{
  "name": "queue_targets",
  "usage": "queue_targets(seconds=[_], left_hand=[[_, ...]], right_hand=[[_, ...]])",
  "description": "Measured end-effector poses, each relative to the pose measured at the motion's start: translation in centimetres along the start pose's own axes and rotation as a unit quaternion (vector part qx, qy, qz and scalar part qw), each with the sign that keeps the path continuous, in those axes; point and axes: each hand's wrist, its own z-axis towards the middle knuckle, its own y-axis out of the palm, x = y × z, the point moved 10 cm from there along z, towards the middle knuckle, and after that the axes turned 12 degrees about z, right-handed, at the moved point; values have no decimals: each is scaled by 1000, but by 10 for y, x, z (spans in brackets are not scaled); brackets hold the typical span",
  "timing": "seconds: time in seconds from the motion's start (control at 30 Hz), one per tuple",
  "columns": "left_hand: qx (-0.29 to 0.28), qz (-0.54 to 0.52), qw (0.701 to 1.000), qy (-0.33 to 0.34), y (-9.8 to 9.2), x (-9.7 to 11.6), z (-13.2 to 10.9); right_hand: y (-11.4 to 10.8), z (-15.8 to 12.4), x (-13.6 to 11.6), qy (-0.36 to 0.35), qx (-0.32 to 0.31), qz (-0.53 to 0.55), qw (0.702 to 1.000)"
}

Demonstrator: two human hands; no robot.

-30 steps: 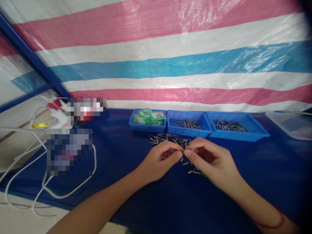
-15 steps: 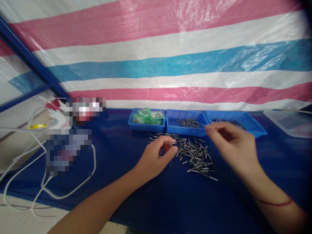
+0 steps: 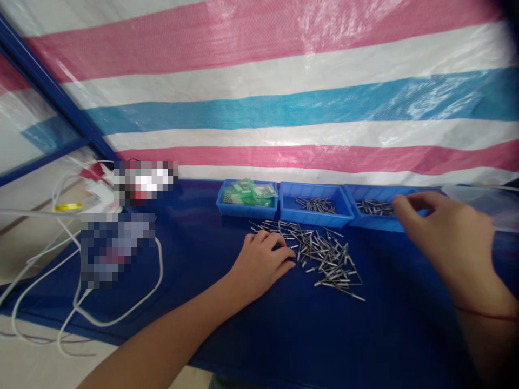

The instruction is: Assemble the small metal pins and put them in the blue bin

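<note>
A loose pile of metal blind rivets (image 3: 330,256) lies on the dark blue table. My left hand (image 3: 259,262) rests at the pile's left edge, loosely curled, with thumb and forefinger apart; one rivet lies close to its fingertips. Above the right-hand blue bin (image 3: 367,221) is my right hand (image 3: 450,232), thumb and forefinger pinched together. Whatever is between those fingertips is hidden. Rivets (image 3: 375,207) lie in that bin, partly covered by the hand. The middle blue bin (image 3: 314,216) also holds rivets (image 3: 318,205).
A third blue bin (image 3: 247,209) on the left contains green-and-clear packets (image 3: 253,193). Farther right is a translucent plastic container (image 3: 503,216). White cables (image 3: 160,265) and blurred-out items (image 3: 117,248) occupy the table's left side. A striped sheet (image 3: 284,113) hangs behind.
My right hand has moved right, from beside the middle bin to over the right-hand bin; the rivet it held is no longer visible. My left hand has turned palm-down at the pile.
</note>
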Motion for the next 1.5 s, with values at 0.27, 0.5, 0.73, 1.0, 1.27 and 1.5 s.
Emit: queue_targets(seconds=[0.27,0.5,0.73,1.0,1.27,1.5], left_hand=[[-43,75,996,34,0,-2,-3],[-66,78,993,66,4,8,-2],[-64,90,992,56,5,9,1],[-36,136,988,57,10,9,0],[10,114,993,29,-2,6,1],[65,-83,994,1,-20,-5,3]], right_hand=[[-15,-36,-70,-144,13,108,984],[-9,-96,-138,-297,-72,233,923],[10,-114,-145,-311,-142,250,906],[23,-117,-147,-291,-198,255,901],[43,-135,-156,-311,-305,277,856],[39,-135,-163,-291,-337,350,824]])
